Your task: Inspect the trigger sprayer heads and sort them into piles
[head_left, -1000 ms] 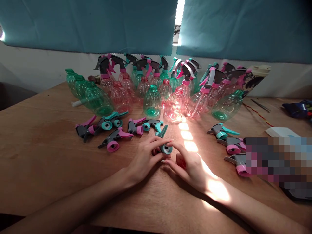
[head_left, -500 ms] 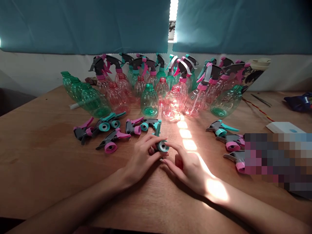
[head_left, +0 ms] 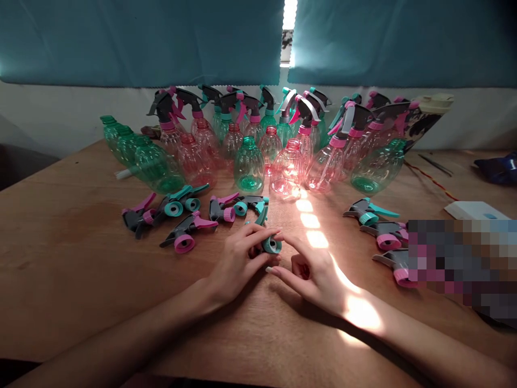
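My left hand (head_left: 238,258) is closed round a spray trigger head with a teal collar (head_left: 272,245). The collar's open end faces me, showing a white inside with a dark hole, and the teal trigger sticks up behind my fingers. My right hand (head_left: 319,272) reaches in from the right, its index fingertip at the collar's upper edge. The right thumb is stretched out below, apart from the collar, and the other fingers are curled. Whether the index finger presses on the collar I cannot tell. More trigger heads with pink collars (head_left: 184,243) and teal collars (head_left: 173,208) lie left of my hands.
Behind stand several pink bottles (head_left: 287,170) and green bottles (head_left: 249,167), many fitted with spray heads. Further trigger heads (head_left: 388,237) lie at the right beside a pixelated area. A white box (head_left: 476,211), tweezers (head_left: 435,164) and a cup (head_left: 430,116) are at far right.
The trigger head in my left hand has tilted slightly, and its collar faces a little more upward. My right thumb and index finger have moved slightly. The view has shifted a little.
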`<control>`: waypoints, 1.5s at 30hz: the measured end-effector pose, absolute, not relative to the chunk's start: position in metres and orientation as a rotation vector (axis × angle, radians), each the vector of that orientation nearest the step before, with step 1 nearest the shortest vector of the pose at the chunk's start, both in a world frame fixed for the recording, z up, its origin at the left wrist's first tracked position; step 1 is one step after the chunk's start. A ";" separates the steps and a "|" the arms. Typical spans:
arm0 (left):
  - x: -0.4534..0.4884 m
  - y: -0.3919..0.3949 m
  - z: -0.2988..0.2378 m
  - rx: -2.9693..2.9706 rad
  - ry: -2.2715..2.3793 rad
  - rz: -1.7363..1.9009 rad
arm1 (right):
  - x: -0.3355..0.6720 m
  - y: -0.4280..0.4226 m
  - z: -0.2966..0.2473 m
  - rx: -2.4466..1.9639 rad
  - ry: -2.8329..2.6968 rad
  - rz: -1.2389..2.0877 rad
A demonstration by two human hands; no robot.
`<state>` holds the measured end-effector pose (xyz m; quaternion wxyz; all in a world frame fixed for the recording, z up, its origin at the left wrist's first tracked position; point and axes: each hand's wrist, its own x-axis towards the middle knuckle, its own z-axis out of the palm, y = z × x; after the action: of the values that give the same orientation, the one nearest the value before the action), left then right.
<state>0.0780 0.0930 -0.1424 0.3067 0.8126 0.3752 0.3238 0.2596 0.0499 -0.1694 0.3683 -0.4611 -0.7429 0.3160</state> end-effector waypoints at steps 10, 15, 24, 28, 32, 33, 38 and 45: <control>0.080 0.095 -0.143 2.156 1.082 0.874 | 0.265 0.052 -0.158 -1.172 -1.550 1.144; 0.076 0.100 -0.143 2.166 1.149 0.946 | 0.263 0.052 -0.163 -1.230 -1.760 0.934; 0.076 0.094 -0.144 2.257 1.116 0.909 | 0.261 0.050 -0.170 -1.239 -1.869 0.775; 0.076 0.094 -0.145 2.254 1.098 0.901 | 0.258 0.048 -0.169 -1.273 -1.836 0.725; 0.077 0.093 -0.145 2.235 1.035 0.897 | 0.257 0.048 -0.165 -1.293 -1.760 0.842; 0.077 0.093 -0.145 2.230 1.018 0.899 | 0.257 0.048 -0.164 -1.290 -1.739 0.895; 0.077 0.094 -0.146 2.199 0.942 0.930 | 0.259 0.049 -0.162 -1.216 -1.685 1.101; 0.077 0.095 -0.146 2.224 0.891 0.873 | 0.260 0.051 -0.163 -1.154 -1.462 1.274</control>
<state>0.0771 0.0949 -0.1456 0.2916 0.8342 0.3343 0.3276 0.2604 0.0508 -0.1631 0.4282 -0.4622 -0.5855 0.5101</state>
